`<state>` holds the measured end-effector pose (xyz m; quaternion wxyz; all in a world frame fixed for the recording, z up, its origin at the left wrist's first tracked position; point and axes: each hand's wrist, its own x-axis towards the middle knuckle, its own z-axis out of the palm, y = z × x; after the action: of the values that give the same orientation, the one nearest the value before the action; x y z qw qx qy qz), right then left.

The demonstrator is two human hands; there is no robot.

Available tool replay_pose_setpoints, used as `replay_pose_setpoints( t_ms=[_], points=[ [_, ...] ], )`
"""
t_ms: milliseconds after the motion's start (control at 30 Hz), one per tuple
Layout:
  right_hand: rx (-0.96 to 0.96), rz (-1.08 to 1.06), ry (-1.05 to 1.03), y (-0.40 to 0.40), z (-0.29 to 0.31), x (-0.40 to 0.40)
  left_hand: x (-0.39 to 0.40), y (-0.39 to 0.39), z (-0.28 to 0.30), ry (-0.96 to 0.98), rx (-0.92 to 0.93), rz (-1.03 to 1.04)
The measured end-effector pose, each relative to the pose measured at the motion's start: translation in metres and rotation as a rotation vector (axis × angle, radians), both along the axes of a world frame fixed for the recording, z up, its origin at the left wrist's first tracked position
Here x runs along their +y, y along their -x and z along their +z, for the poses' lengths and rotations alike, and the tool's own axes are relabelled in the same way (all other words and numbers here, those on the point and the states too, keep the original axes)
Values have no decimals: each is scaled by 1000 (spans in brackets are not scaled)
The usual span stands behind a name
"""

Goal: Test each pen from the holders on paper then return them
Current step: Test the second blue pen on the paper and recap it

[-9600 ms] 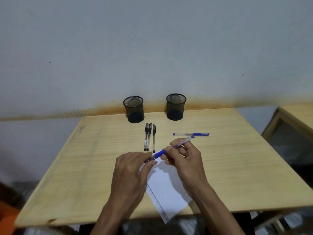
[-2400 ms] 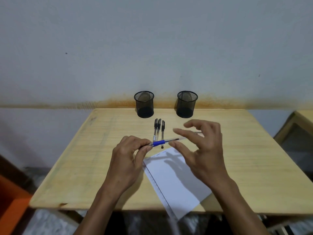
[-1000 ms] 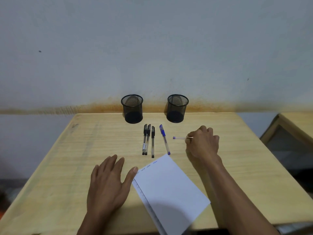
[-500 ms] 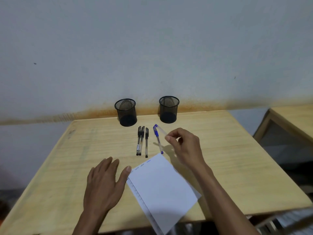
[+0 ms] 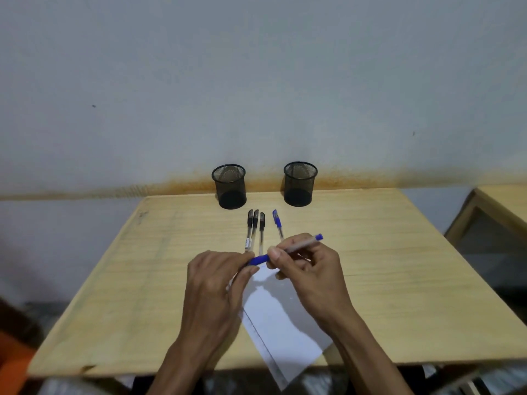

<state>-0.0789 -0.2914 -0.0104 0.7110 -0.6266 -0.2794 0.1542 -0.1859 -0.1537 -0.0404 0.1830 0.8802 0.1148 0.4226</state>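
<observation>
The pale wooden bench [image 5: 385,280] has open surface on both sides of the work, and its near edge lies under the forearms, with the white sheet of paper [image 5: 282,317] overhanging that edge at one corner. Half a second ago the left hand [image 5: 212,283] lay flat beside the paper; now it has risen to meet the right hand [image 5: 310,269], and each grip pinches one end of a blue-capped clear pen [image 5: 285,249] held over the paper's far edge. I judge the cap is about to be pulled off, so this looks like the last pen to test. Two empty black mesh holders [image 5: 229,186] stand at the far edge against the wall. Between them and the hands lie three black-capped pens [image 5: 255,228] and another blue-capped pen [image 5: 277,223], apart from the hands.
</observation>
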Motion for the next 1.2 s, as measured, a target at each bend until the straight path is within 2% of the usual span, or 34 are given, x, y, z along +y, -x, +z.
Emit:
replay_pose_setpoints(
  t_ms=[267, 333, 567, 700, 800, 900, 1000, 1200],
  points=[
    [-133, 81, 87, -1, 3, 2, 4, 7, 0, -49, 8, -41],
    [-193, 110, 122, -4, 5, 1, 7, 9, 1, -13, 9, -61],
    [-239, 182, 24, -9, 10, 5, 20, 14, 25, 191, 60, -175],
    [-144, -64, -141, -50, 27, -25, 73, 53, 16, 482, 160, 54],
    [-124, -62, -30, -63, 30, -20, 94, 60, 16, 466, 280, 143],
    [-78, -19, 47, -48, 6, 11, 82, 35, 14, 468, 241, 124],
    [-8, -79, 68, -38, -14, 16, 77, 16, 2, 532, 197, 173],
    [-5, -176, 122, -39, -22, -2, 85, -11, -10, 406, 249, 256]
  ],
)
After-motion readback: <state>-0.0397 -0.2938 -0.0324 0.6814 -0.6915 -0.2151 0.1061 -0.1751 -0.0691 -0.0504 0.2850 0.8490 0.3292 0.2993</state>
